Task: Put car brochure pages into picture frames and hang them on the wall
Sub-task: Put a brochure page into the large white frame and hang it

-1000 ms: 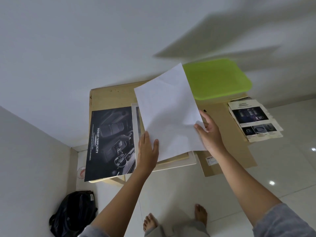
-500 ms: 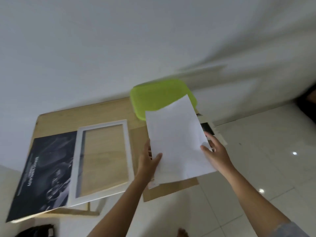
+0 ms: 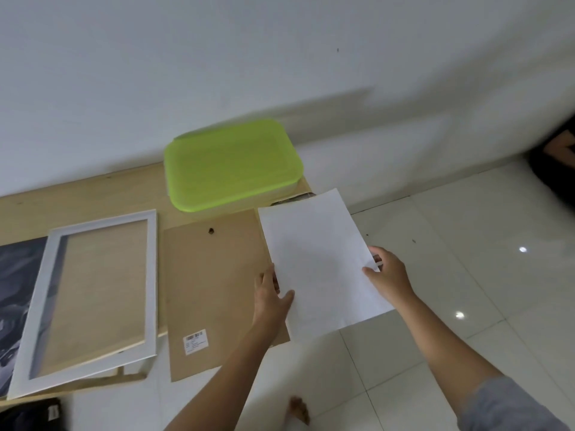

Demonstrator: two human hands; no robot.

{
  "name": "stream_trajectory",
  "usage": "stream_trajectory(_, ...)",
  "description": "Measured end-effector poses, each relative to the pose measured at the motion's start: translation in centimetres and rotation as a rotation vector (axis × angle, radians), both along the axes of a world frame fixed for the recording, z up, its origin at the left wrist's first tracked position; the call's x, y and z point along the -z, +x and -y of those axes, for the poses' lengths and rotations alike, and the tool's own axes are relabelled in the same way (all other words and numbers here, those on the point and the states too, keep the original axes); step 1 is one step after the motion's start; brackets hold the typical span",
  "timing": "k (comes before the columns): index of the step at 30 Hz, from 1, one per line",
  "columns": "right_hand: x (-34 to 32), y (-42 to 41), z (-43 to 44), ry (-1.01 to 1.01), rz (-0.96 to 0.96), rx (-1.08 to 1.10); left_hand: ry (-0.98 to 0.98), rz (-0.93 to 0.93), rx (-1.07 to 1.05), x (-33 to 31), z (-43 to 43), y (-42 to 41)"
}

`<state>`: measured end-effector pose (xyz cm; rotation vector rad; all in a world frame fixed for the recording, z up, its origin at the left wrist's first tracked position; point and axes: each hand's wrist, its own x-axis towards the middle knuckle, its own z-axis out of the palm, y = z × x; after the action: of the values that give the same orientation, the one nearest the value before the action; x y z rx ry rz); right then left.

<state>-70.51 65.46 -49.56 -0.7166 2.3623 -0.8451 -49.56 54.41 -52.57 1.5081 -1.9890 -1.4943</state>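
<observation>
- Your left hand (image 3: 269, 298) and right hand (image 3: 389, 275) are both pinching the white sheet (image 3: 320, 262).
- You are carrying it rightward, past the board (image 3: 211, 290), away from the frame (image 3: 93, 365).
- The frame is lying empty on the desk (image 3: 93, 194), ready for the page (image 3: 15, 290) at its left.

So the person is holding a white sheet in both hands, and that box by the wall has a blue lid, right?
Not quite: the lid is lime green, not blue, as the head view shows. The rest holds: the left hand and the right hand both hold the white sheet, and the lidded container does sit by the wall.
</observation>
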Motion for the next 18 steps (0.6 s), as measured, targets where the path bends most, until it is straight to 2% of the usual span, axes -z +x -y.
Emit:
stream_trajectory(3, 1.1, -1.0, 1.2, 0.034, -0.040, 0.000, -0.065, 0.057, -0.006, 0.3, 0.5, -0.7)
stream_trajectory(6, 1.3, -1.1, 2.3, 0.100, -0.153, -0.042, -0.224, 0.162, 0.067, 0.3, 1.1, -1.2)
stream_trajectory(12, 2.1, 1.0, 3.8, 0.051, -0.287, -0.367, -0.645, 0.403, 0.436, 1.3, 1.7, -2.3)
stream_trajectory(15, 2.9, 2.1, 4.0, 0.100, -0.323, -0.504, -0.645, 0.449, 0.628, 2.2, 1.9, -2.7)
stream_trajectory(18, 3.2, 2.1, 4.2, 0.141, -0.349, -0.536, -0.650, 0.468, 0.663, 2.6, 2.1, -2.9)
